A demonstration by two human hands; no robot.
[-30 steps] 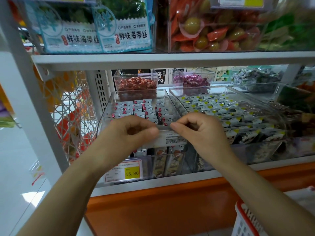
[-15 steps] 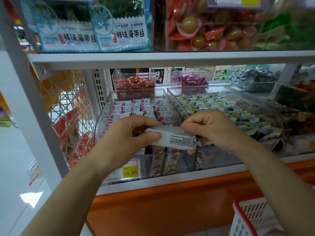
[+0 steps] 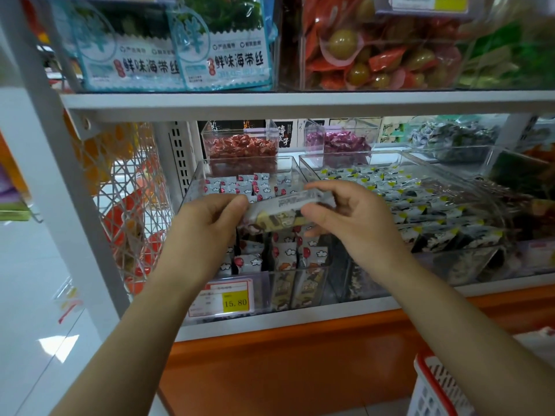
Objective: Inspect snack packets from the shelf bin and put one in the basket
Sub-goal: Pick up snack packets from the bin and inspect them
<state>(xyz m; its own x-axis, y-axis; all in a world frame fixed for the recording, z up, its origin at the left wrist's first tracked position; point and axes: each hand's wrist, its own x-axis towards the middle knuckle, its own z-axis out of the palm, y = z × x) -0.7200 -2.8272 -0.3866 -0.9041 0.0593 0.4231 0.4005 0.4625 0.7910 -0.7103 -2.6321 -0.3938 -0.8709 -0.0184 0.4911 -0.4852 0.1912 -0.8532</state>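
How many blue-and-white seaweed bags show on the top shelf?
2. The left bag stands at the left end of the upper shelf; the right bag stands beside it, to its right. More may be hidden behind them.

White shelf [image 3: 300, 324]; on it clear bins [image 3: 192, 186] of small snack packets [image 3: 264, 187], side by side

The packet [image 3: 282, 210] at centre frame is glossy, crinkled plastic film, the bin [image 3: 192, 187] behind it clear shiny plastic, the shelf [image 3: 300, 102] across the top smooth white painted metal, and the basket [image 3: 429, 394] at lower right matt plastic lattice.
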